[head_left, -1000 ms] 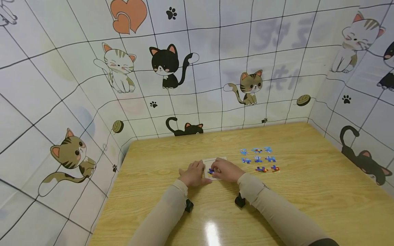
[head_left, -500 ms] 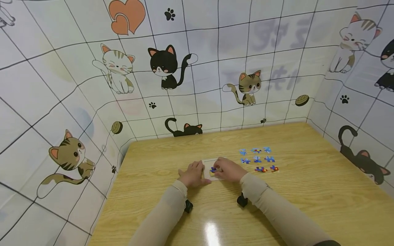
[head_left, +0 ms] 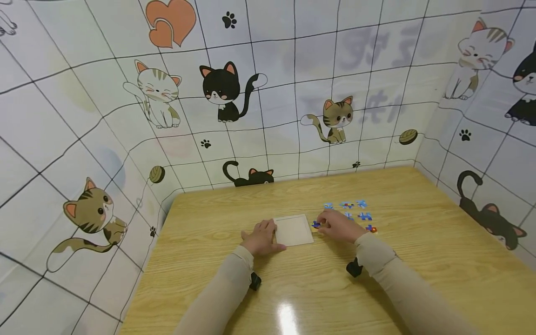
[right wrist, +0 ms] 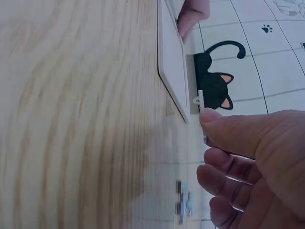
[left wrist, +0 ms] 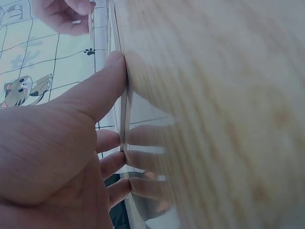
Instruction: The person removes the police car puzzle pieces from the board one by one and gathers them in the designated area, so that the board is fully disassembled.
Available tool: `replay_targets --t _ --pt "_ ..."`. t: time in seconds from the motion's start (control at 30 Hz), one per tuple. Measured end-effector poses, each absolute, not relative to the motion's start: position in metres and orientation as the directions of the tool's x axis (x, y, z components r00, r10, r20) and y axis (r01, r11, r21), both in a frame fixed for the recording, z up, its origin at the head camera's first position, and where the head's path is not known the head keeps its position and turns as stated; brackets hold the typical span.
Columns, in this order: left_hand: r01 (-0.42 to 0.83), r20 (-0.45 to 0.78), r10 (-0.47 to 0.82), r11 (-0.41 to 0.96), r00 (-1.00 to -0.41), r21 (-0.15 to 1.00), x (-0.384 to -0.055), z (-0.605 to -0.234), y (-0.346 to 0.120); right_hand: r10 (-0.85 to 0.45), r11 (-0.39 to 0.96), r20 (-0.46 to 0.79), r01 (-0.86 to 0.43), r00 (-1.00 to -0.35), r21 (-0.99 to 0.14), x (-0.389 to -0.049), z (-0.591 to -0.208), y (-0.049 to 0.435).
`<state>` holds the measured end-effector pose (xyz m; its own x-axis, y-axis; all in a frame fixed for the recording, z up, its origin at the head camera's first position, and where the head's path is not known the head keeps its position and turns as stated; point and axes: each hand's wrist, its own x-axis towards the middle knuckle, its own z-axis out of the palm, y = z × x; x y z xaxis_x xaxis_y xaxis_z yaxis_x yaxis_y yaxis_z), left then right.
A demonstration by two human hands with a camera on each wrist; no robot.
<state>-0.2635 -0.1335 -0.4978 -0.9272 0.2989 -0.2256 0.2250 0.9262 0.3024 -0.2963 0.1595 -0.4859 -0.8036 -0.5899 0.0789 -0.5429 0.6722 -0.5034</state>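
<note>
My left hand (head_left: 260, 238) rests at the left side of a flat white puzzle tray (head_left: 294, 230), thumb near its front corner and fingers along its edge. In the left wrist view the thumb and fingertips touch the rim of the tray (left wrist: 124, 105). My right hand (head_left: 342, 227) pinches a blue and yellow jigsaw piece (head_left: 315, 225) just right of the tray. Edge-on in the right wrist view, the thin piece (right wrist: 200, 99) stands between thumb and fingers, above the table. No piece shows inside the tray.
Several loose jigsaw pieces (head_left: 365, 216), mostly blue, lie in rows on the wooden table (head_left: 217, 209) behind and right of my right hand, which hides some. A red and blue piece (head_left: 371, 228) shows beyond the wrist. A cat-print wall covering (head_left: 284, 116) surrounds the table.
My right hand has moved right, carrying the jigsaw piece from over the tray to beside it, and the tray's inside now shows. My left hand has stayed at the tray's left edge.
</note>
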Motion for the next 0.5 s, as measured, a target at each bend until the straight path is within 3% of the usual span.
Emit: replay_targets --t 0.5 --pt "0.22 -0.232 0.297 0.926 -0.926 0.306 -0.268 -0.504 -0.135 -0.549 0.733 -0.016 -0.472 -0.836 -0.491 -0.294 -0.494 0.201"
